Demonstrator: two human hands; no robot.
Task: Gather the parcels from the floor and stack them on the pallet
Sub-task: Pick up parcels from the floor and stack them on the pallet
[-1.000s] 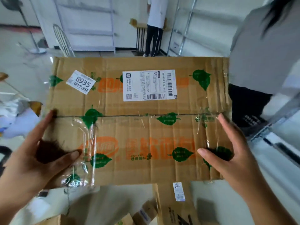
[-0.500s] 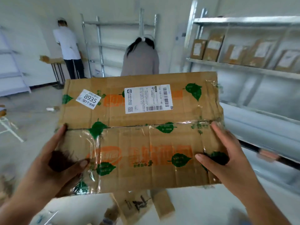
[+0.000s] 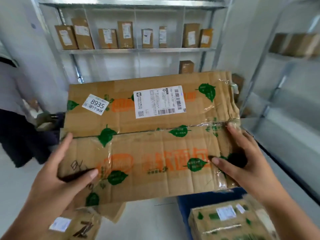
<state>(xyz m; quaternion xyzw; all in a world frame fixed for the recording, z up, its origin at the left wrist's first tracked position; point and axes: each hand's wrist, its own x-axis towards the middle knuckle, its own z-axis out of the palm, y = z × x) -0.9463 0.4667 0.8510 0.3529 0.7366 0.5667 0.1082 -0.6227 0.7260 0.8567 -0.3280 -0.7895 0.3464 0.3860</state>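
Hands: left hand [image 3: 58, 172] and right hand [image 3: 242, 163] grip the parcel's ends.
Parcel: crumpled carton [image 3: 149, 135], held level above the blue pallet [image 3: 204, 200].
Technique: lower it flat, squared onto the stacked parcel [image 3: 230, 222].

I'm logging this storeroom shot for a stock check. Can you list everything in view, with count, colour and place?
held carton: one, brown with green leaves and orange print, centre, between both hands
shipping label: one, white, on the carton's top
8935 sticker: one, white, left of the label
blue pallet: one, lower right
stacked parcel: one, brown, on the pallet
floor parcels: at least two, brown, lower left
shelf boxes: about eight, brown, upper metal shelf
bystander: one, partly seen, left edge
left hand: grips the carton's left end
right hand: grips its right end
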